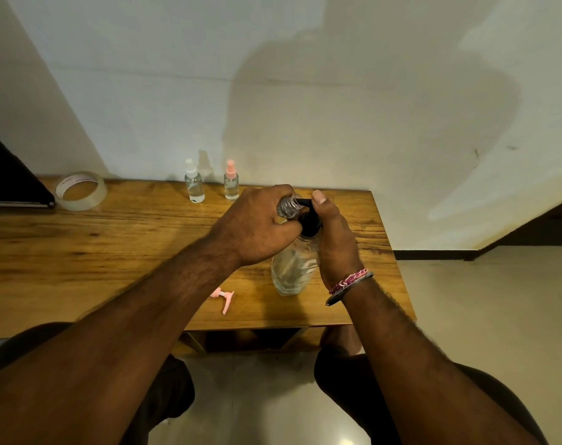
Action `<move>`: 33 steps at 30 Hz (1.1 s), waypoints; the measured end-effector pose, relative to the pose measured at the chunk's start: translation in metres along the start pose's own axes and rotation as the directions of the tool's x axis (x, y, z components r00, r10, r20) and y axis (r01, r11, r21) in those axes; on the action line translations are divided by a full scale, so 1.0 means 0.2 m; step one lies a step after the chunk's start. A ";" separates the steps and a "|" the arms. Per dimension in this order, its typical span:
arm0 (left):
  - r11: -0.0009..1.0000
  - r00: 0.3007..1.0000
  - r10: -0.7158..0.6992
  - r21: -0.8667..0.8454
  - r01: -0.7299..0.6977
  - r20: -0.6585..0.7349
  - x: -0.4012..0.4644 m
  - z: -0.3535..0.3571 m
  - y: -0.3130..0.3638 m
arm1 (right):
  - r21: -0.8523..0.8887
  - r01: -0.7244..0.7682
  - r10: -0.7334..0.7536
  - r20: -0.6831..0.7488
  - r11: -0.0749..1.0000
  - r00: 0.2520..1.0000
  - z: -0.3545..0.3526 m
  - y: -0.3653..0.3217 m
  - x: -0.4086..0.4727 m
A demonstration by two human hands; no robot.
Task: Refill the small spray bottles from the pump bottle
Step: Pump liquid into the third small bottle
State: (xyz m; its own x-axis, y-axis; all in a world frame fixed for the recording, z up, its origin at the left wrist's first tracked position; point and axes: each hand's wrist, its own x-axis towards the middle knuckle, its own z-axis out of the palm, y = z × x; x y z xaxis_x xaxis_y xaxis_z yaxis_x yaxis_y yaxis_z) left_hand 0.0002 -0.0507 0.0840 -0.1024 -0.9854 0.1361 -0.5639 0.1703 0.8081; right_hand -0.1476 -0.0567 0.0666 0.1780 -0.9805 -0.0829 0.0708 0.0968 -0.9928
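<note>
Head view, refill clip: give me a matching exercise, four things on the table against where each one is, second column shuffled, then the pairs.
Things:
1. tape roll
2. pink spray cap
3. pink-topped spray bottle
4. open small bottle

Places:
A. held in the left hand at the pump spout
B. standing by the wall, right of the white-topped spray bottle
C. far left of the table, beside a dark object
D. lying loose near the front edge, left of the pump bottle

Pairs: 1-C, 2-D, 3-B, 4-A
</note>
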 end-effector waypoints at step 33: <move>1.000 1.000 0.012 -0.016 -0.012 -0.016 0.00 0.01 -0.02 | -0.043 -0.005 0.005 -0.009 0.999 1.000 0.01 -0.04 -0.02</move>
State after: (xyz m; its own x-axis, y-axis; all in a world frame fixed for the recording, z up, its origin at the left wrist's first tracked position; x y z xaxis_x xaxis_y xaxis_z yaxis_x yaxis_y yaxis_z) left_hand 0.0012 -0.0523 0.0801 -0.0965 -0.9832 0.1550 -0.5497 0.1824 0.8152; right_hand -0.1469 -0.0536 0.0745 0.1696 -0.9815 -0.0884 0.0278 0.0944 -0.9951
